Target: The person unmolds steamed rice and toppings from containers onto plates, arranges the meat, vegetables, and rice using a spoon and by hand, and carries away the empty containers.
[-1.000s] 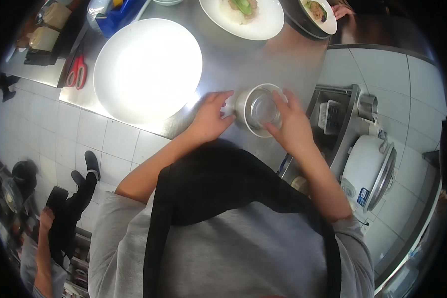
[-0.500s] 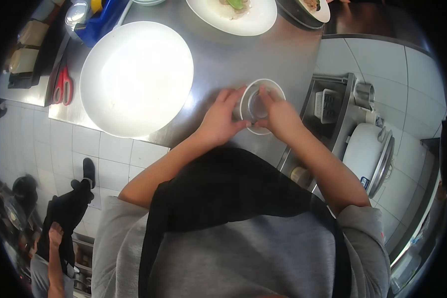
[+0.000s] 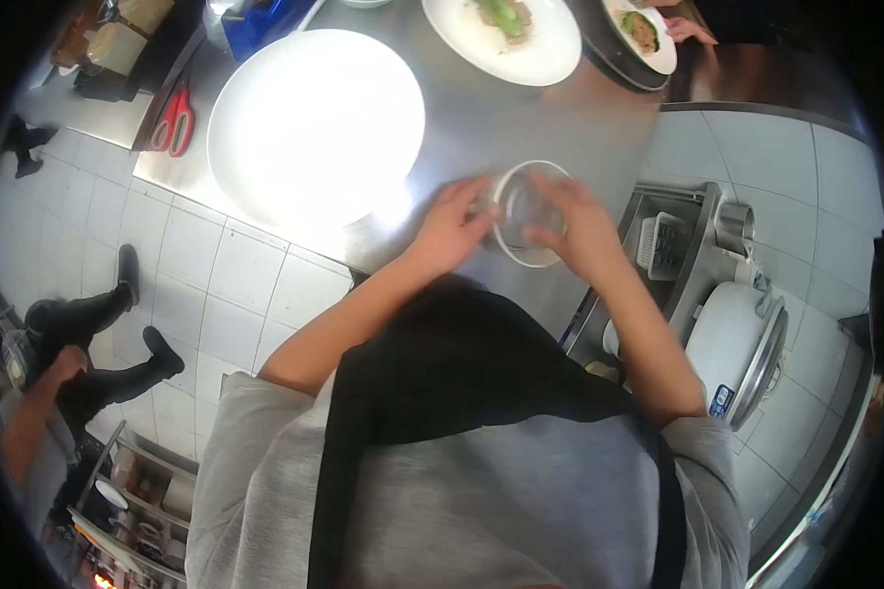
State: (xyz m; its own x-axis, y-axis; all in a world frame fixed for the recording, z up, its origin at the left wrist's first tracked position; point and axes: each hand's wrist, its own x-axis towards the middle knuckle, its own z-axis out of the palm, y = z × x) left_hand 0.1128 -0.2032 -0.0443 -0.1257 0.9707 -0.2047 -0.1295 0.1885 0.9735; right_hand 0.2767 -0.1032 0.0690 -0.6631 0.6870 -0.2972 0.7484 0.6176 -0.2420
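Observation:
A round container with a white rim [image 3: 532, 263] stands on the steel counter [image 3: 442, 147] in front of my body. My left hand [image 3: 454, 228] is curved against its left side, fingers touching the wall. My right hand [image 3: 578, 228] reaches over the right rim, its blurred fingers inside at a clear, round piece [image 3: 528, 208]. Thumb and fingers of my right hand are spread around that piece. To the left lies a large white plate [image 3: 314, 128], brightly lit.
Red-handled scissors [image 3: 174, 126] lie near the counter's left edge. A plate of food [image 3: 506, 34] is at the back. At right are a sink [image 3: 648, 208] and a white rice cooker [image 3: 727, 334]. A co-worker [image 3: 98, 363] is at lower left.
The view has shifted, so the counter items appear farther right. My right hand has moved slightly over the container, fingers blurred. The co-worker's legs are now apart; a hand shows again beside the far plate.

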